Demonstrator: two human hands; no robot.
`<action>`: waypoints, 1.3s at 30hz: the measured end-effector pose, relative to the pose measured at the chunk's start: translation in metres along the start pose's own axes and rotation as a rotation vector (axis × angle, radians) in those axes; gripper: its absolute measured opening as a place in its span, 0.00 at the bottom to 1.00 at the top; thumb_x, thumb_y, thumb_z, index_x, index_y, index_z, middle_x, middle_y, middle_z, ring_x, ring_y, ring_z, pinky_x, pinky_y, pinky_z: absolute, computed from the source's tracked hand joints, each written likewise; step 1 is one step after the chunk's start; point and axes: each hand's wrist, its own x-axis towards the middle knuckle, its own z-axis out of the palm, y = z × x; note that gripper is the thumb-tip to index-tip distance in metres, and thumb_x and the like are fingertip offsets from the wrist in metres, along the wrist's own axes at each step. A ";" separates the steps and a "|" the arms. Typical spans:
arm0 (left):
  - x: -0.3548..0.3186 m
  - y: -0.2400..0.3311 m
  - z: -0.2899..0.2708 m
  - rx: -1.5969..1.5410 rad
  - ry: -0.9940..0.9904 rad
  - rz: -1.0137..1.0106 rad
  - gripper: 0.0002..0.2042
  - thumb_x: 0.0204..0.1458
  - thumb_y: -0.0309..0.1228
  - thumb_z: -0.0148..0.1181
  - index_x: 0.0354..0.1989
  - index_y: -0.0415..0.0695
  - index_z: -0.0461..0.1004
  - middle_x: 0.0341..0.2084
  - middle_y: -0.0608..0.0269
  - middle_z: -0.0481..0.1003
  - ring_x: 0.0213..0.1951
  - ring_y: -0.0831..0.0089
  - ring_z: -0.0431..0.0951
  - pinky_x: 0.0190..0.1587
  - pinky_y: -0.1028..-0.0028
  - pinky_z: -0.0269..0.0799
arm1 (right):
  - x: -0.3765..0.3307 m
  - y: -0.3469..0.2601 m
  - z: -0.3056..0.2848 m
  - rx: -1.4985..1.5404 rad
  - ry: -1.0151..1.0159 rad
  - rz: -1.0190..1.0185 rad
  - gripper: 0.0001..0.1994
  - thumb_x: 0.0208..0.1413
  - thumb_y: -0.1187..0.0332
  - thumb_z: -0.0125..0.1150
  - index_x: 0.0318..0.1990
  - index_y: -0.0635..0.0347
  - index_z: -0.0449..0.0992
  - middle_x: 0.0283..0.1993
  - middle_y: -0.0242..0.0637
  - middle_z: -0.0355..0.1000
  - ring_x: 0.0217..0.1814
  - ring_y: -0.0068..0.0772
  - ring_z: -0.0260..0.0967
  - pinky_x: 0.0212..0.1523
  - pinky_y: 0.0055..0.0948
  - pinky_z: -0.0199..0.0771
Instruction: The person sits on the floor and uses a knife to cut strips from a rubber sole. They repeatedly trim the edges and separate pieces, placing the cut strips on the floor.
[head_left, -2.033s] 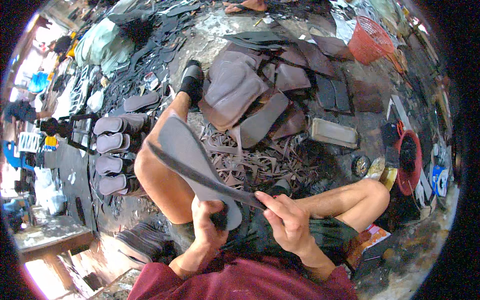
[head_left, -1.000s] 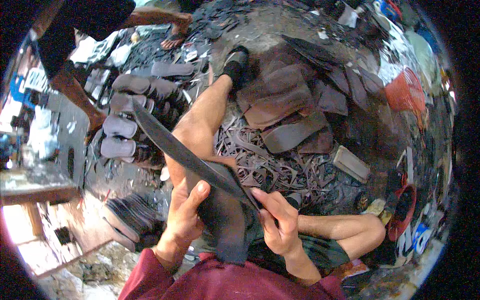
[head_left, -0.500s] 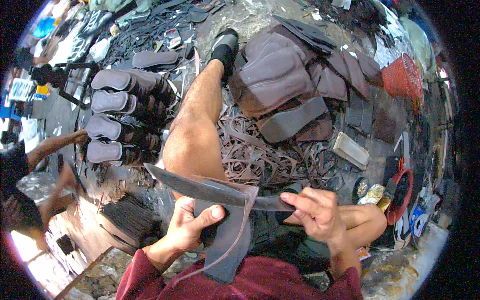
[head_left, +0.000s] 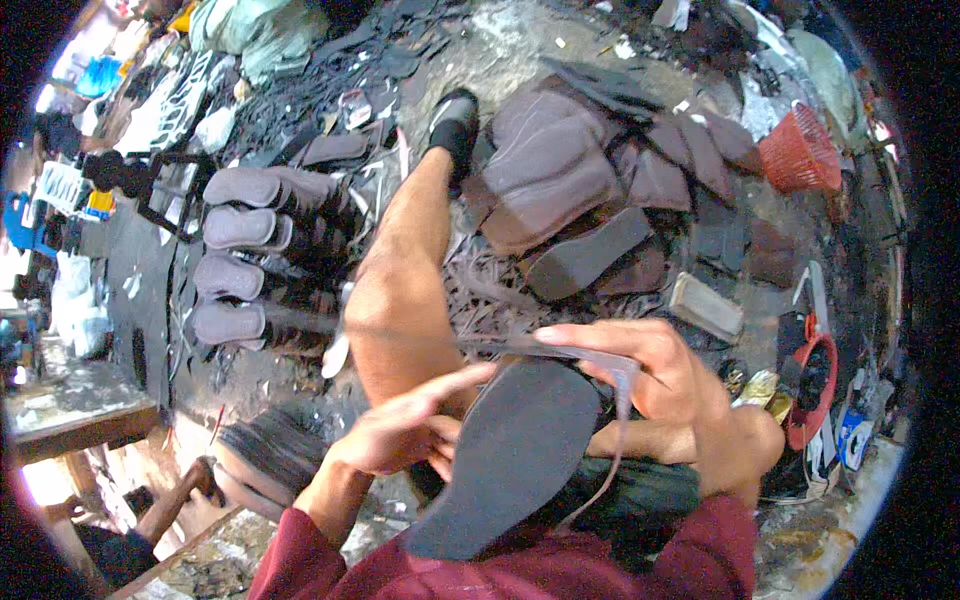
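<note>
Working left to right: stacked grey soles (head_left: 240, 270) stand at the far left, apart from the hands. The left hand (head_left: 395, 435) steadies the dark shoe sole (head_left: 510, 450) over the lap, index finger extended along its edge. The right hand (head_left: 660, 385) is closed, pinching the sole's upper rim and a loose trimmed strip (head_left: 610, 460).

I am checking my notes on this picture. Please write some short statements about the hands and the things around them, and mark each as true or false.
1. Both hands, left hand and right hand, touch the dark grey foam shoe sole. True.
2. The orange plastic basket stands at the left edge. False: it stands at the upper right.
3. A thin trimmed strip hangs beside the sole. True.
4. The stacked grey soles lie right of the bare leg. False: they lie to its left.
</note>
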 end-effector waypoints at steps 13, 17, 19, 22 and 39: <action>0.083 0.011 0.090 -0.583 0.504 0.496 0.20 0.54 0.37 0.62 0.51 0.40 0.72 0.46 0.55 0.78 0.49 0.58 0.77 0.58 0.62 0.70 | -0.141 0.001 0.069 0.001 0.681 0.165 0.18 0.62 0.72 0.52 0.58 0.66 0.73 0.41 0.44 0.77 0.35 0.37 0.74 0.39 0.31 0.75; 0.081 0.001 0.085 -0.539 0.559 0.421 0.21 0.52 0.38 0.63 0.51 0.40 0.72 0.46 0.53 0.77 0.48 0.56 0.77 0.57 0.60 0.71 | -0.175 0.003 0.061 -0.215 0.608 0.250 0.15 0.57 0.72 0.58 0.51 0.65 0.78 0.42 0.49 0.77 0.41 0.51 0.77 0.43 0.38 0.77; 0.081 -0.013 0.075 -0.467 0.581 0.402 0.22 0.50 0.39 0.64 0.50 0.40 0.72 0.45 0.53 0.78 0.47 0.56 0.78 0.55 0.60 0.72 | -0.172 -0.005 0.053 -0.241 0.544 0.310 0.16 0.55 0.73 0.59 0.51 0.63 0.78 0.42 0.48 0.77 0.41 0.50 0.77 0.43 0.38 0.77; 0.076 -0.030 0.061 -0.363 0.590 0.379 0.24 0.45 0.37 0.67 0.50 0.40 0.71 0.43 0.55 0.77 0.45 0.58 0.78 0.52 0.60 0.74 | -0.158 -0.002 0.043 -0.304 0.472 0.306 0.17 0.55 0.72 0.62 0.53 0.55 0.77 0.36 0.43 0.76 0.35 0.47 0.76 0.36 0.38 0.77; 0.062 -0.007 0.026 1.079 0.267 1.027 0.13 0.34 0.35 0.74 0.33 0.60 0.86 0.48 0.57 0.77 0.62 0.42 0.62 0.62 0.44 0.57 | -0.071 0.043 0.073 0.644 0.760 0.247 0.32 0.63 0.56 0.58 0.68 0.64 0.56 0.41 0.43 0.75 0.25 0.18 0.68 0.28 0.13 0.67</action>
